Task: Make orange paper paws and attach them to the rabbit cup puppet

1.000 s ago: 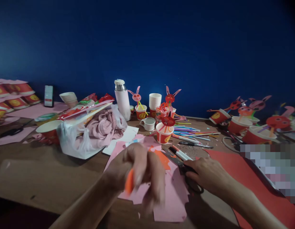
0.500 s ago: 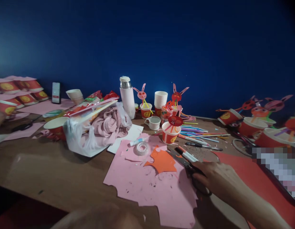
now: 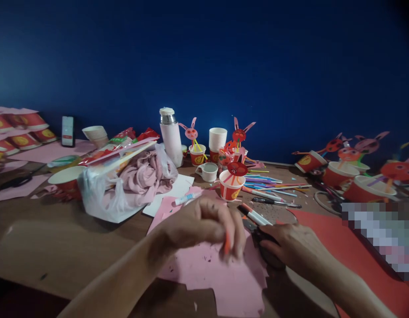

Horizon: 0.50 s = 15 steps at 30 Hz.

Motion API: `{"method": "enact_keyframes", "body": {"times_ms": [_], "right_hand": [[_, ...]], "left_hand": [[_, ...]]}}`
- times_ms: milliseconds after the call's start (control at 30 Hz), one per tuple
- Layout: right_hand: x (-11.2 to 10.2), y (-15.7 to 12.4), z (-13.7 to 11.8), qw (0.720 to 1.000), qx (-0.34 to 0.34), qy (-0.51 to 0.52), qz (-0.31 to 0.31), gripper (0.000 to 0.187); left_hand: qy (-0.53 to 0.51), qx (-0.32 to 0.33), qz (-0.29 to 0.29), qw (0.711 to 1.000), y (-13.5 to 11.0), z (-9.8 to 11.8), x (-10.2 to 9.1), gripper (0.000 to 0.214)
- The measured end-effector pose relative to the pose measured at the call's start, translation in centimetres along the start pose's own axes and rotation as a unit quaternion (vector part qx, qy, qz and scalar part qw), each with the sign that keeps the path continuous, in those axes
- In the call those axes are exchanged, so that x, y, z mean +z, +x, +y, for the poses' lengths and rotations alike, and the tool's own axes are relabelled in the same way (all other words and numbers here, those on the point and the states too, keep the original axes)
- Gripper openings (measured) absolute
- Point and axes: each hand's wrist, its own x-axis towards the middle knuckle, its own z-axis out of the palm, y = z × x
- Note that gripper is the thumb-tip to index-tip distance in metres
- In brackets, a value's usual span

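My left hand [image 3: 207, 227] is over the pink paper sheet [image 3: 221, 282], fingers curled in. A small strip of orange paper [image 3: 227, 243] shows between its thumb and fingers; the rest of that piece is hidden by the hand. Over the right edge of the sheet, my right hand [image 3: 284, 243] is wrapped round the black handles of a pair of scissors [image 3: 269, 247]. Just beyond the scissors lies a marker [image 3: 255, 215] with a dark cap. A glue stick [image 3: 186, 198] rests behind my left hand.
A red paper cup with a paper animal face [image 3: 232, 183] stands behind my hands. Coloured straws [image 3: 267, 181] and a black pen [image 3: 275, 202] lie to its right. A plastic bag [image 3: 101, 194], a thermos [image 3: 171, 141] and a mug [image 3: 209, 171] are farther back. Red paper [image 3: 313, 232] is at right.
My left hand has come up from the bottom edge onto the pink sheet and taken hold of the orange paper. My right hand stays on the scissors. The view has turned slightly right.
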Motion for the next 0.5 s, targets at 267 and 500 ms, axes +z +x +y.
{"method": "enact_keyframes", "body": {"times_ms": [267,500], "right_hand": [[-0.5,-0.3,-0.5,1.000,0.014,0.012,-0.012,0.023],[0.2,-0.5,-0.4,1.000,0.011,-0.009,0.018,0.023]], "left_hand": [[-0.012,-0.098,0.274,0.957,3.9,-3.5,0.9,0.017],[-0.014,-0.075,0.312,0.947,3.9,-5.0,0.6,0.018]]}}
